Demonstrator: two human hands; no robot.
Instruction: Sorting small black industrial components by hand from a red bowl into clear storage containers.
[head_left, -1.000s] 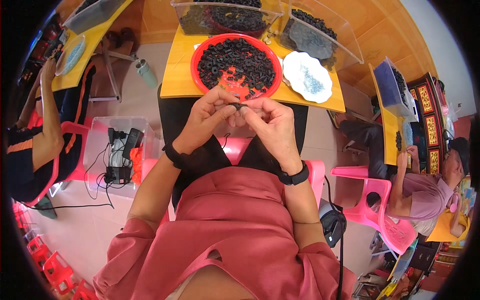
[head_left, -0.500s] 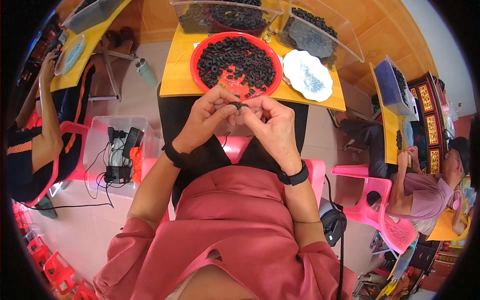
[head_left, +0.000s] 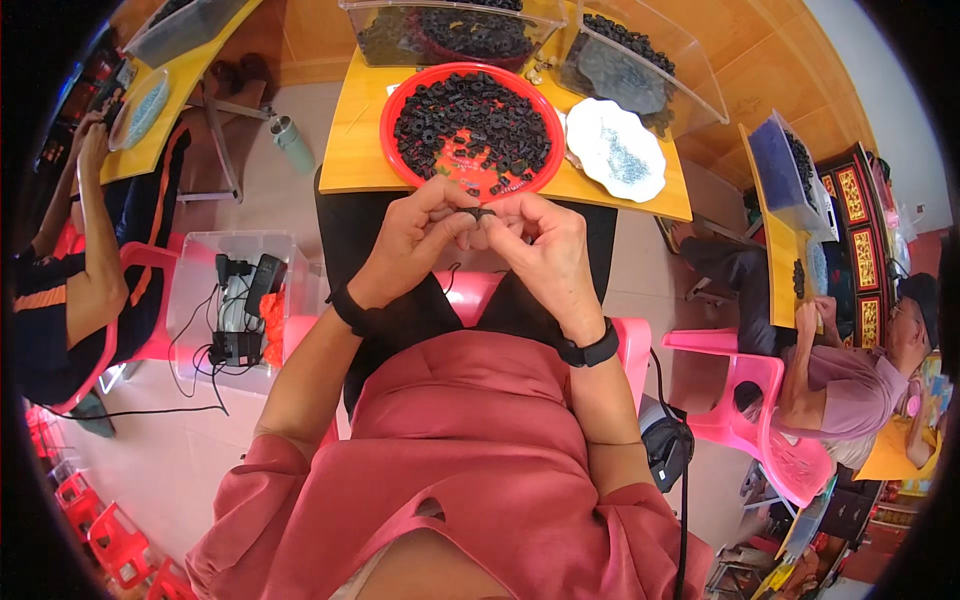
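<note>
My left hand [head_left: 412, 240] and my right hand [head_left: 538, 245] meet over my lap, just below the table's near edge. Between their fingertips they pinch a small black ring-shaped part [head_left: 480, 213]. Each wrist wears a black band. Right above the hands, a round red tray [head_left: 402, 165] on the yellow table [head_left: 345, 160] holds a heap of similar small black parts [head_left: 470, 125]. To its right lies a white plate [head_left: 592, 118] with tiny bluish-grey pieces.
Two clear plastic bins [head_left: 640, 60] with dark parts stand at the table's back. A person sits at left by another yellow table [head_left: 130, 155], another person at right on a pink chair [head_left: 770, 420]. A clear box with cables [head_left: 235, 310] sits on the floor.
</note>
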